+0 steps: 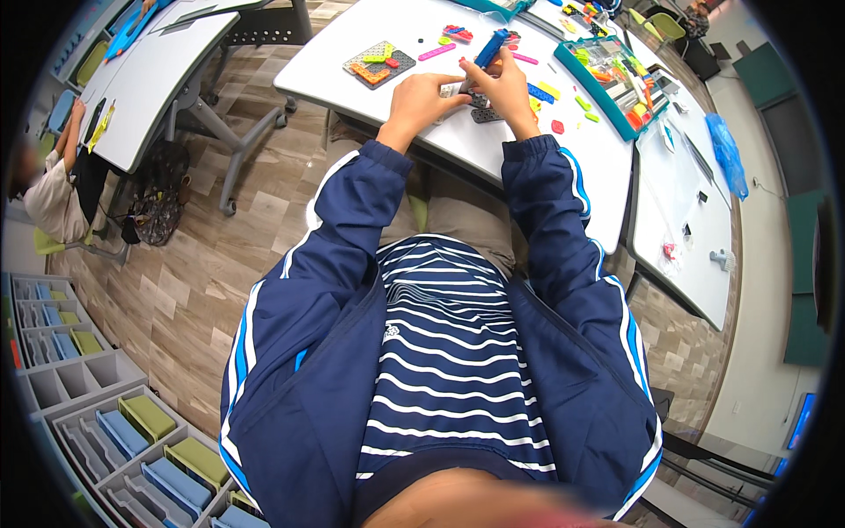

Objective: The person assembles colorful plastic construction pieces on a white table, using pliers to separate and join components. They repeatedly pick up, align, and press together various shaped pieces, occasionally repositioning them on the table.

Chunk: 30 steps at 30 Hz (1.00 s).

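White curved-edge table [352,75], smooth laminate top, grey metal legs; wood-plank floor [202,273] under it. More white tables butt against it on the right side and far left. Grey shelving [106,422] with blue and green bins sits at the lower left of the room. Another person [48,189] sits at the far-left table.

Both hands work near the table's near edge, roughly mid-width. Left hand [422,99] is curled closed around a small grey-white block piece [454,90], held just above the surface. Right hand [503,84] is closed, fingers pinching a blue plastic bar [490,49]. Bar is a long, narrow building piece; long axis runs from the fingers up and away toward the far edge, tilted slightly right, lower end meeting the piece in the left hand. Exact joint is hidden by fingers.

A dark studded plate [486,114] lies flat on the table right under the hands. Grey studded baseplate [378,63] with orange and yellow-green strips on it lies toward the left edge, well apart from the hands. Pink strip [437,52] lies flat between baseplate and hands. Loose yellow, green and red pieces are scattered to the right of the hands. Teal parts tray [607,75], rectangular, full of mixed coloured plastic parts, sits at the right edge.

All parts look hard, glossy plastic, studded or holed.
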Each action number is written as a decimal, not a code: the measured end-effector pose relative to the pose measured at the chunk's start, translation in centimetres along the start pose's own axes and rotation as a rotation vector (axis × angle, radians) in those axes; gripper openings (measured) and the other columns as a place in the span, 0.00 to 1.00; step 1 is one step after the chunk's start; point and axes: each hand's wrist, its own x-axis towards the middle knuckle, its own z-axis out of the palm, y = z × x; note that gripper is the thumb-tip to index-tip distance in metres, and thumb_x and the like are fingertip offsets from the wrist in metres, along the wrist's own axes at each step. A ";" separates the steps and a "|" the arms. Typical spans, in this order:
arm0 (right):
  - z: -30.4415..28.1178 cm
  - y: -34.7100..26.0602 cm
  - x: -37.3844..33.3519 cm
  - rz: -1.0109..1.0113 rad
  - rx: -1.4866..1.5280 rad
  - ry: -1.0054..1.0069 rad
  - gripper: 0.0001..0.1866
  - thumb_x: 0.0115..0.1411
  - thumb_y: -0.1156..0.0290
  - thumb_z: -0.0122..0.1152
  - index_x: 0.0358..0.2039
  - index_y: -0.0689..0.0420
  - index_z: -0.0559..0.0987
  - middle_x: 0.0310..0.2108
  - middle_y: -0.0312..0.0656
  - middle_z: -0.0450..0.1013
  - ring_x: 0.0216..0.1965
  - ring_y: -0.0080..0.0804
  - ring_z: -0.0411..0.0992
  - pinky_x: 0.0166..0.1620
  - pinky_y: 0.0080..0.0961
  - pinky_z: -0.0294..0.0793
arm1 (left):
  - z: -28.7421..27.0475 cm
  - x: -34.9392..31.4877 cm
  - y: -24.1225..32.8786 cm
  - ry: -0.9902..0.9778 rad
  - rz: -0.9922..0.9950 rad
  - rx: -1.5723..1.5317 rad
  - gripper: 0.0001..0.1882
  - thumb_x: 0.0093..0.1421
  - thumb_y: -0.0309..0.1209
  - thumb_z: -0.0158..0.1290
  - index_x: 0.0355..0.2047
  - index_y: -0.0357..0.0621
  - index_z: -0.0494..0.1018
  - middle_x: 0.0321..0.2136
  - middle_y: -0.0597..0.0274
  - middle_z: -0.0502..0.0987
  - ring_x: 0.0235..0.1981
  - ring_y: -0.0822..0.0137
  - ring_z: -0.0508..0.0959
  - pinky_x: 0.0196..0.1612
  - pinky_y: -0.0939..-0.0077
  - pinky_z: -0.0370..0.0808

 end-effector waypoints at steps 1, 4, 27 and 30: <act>0.0 0.1 0.1 0.062 0.093 -0.009 0.32 0.57 0.54 0.78 0.45 0.68 0.74 0.37 0.54 0.82 0.34 0.36 0.85 0.34 0.28 0.86 | 0.1 0.1 0.2 -0.010 0.008 0.027 0.31 0.52 0.64 0.67 0.51 0.63 0.86 0.22 0.63 0.80 0.27 0.62 0.82 0.31 0.66 0.75; -0.4 0.2 0.5 0.160 0.142 -0.042 0.31 0.61 0.54 0.75 0.49 0.68 0.73 0.39 0.55 0.82 0.34 0.39 0.85 0.38 0.26 0.88 | 0.2 0.3 0.5 -0.039 -0.020 0.051 0.31 0.51 0.64 0.67 0.50 0.64 0.87 0.25 0.61 0.83 0.31 0.59 0.84 0.34 0.64 0.77; -1.8 -2.8 0.4 0.194 0.412 -0.153 0.29 0.64 0.57 0.73 0.52 0.67 0.72 0.43 0.56 0.80 0.42 0.41 0.85 0.46 0.28 0.88 | -0.3 -0.8 0.8 0.027 -0.015 -0.232 0.16 0.72 0.45 0.54 0.38 0.46 0.81 0.20 0.59 0.77 0.21 0.66 0.76 0.28 0.68 0.68; -2.6 -2.3 1.1 0.261 0.500 -0.195 0.29 0.64 0.57 0.73 0.50 0.68 0.72 0.44 0.59 0.80 0.42 0.42 0.85 0.46 0.29 0.88 | -0.2 -0.8 0.8 0.051 0.012 -0.275 0.16 0.74 0.42 0.52 0.38 0.43 0.79 0.20 0.57 0.75 0.22 0.66 0.74 0.29 0.69 0.68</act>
